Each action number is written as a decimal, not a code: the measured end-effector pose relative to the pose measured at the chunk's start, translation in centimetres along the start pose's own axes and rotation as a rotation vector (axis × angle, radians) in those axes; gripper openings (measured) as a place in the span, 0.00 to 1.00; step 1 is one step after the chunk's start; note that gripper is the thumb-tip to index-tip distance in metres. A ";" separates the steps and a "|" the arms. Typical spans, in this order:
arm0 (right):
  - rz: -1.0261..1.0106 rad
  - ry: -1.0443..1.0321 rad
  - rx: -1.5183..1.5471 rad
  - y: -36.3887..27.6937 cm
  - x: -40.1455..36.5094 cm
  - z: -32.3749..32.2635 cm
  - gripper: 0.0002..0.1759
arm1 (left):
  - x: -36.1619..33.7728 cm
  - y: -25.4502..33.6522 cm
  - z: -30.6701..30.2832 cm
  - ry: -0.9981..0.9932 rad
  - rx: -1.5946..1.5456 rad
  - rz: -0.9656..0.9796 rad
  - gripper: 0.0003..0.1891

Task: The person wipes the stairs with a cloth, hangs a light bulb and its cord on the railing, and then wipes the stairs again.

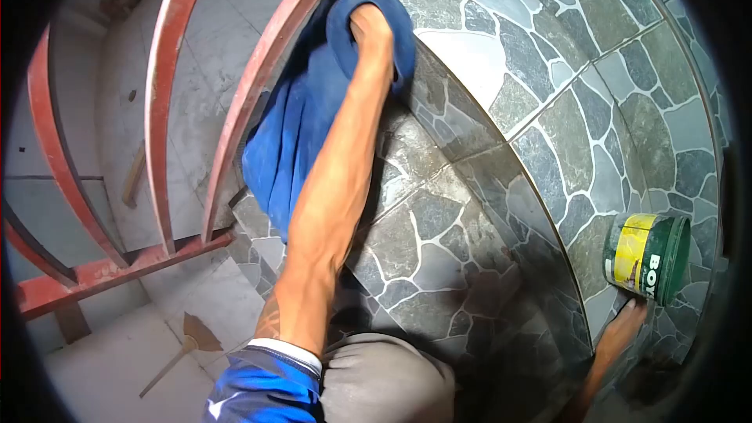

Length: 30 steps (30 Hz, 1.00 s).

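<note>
My left hand (370, 28) reaches down into the rolled opening of a blue cloth bundle (301, 110), and its fingers are hidden inside. At the right, my right hand (627, 316) touches the lower edge of a dark green bucket (672, 254) with a yellow label; its fingers are mostly out of sight against the bucket. The bucket looks tipped sideways in this view, over the stone-patterned tiles (564, 141). What my left hand holds, if anything, does not show.
Curved red metal bars (160, 102) rise from a red rail (125, 268) on the left. Beyond them lie a wooden piece (134, 175) and a scraper-like tool (200, 333) on pale tiles. A dark curved step edge (540, 204) crosses the middle. A bright white patch (462, 63) shows above.
</note>
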State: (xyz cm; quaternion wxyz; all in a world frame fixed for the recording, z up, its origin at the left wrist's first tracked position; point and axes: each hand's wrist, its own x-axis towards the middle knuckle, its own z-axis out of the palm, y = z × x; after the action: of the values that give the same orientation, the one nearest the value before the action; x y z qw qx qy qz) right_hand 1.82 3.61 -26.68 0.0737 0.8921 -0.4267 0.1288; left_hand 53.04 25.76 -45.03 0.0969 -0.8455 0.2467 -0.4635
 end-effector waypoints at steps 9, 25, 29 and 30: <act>-0.034 -0.007 -0.023 -0.3 -0.1 -0.1 0.25 | -4.4 3.4 -5.3 -0.165 -0.423 0.069 0.14; 0.012 -0.051 -0.017 -1.4 -0.3 -0.8 0.24 | -6.6 3.1 5.9 -0.281 -0.413 0.069 0.23; 0.032 -0.051 -0.004 -0.2 -0.3 -0.4 0.25 | 7.2 -5.3 2.7 -0.640 -0.448 0.100 0.20; 0.001 -0.026 -0.035 0.2 -0.5 -0.1 0.25 | 5.7 -4.0 2.6 -0.544 -0.377 0.042 0.21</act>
State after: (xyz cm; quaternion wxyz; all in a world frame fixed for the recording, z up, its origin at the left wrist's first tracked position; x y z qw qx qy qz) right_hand 1.32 3.92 -26.71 0.0836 0.8921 -0.4303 0.1097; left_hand 59.11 26.15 -40.71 0.0107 -0.9360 0.3108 -0.1649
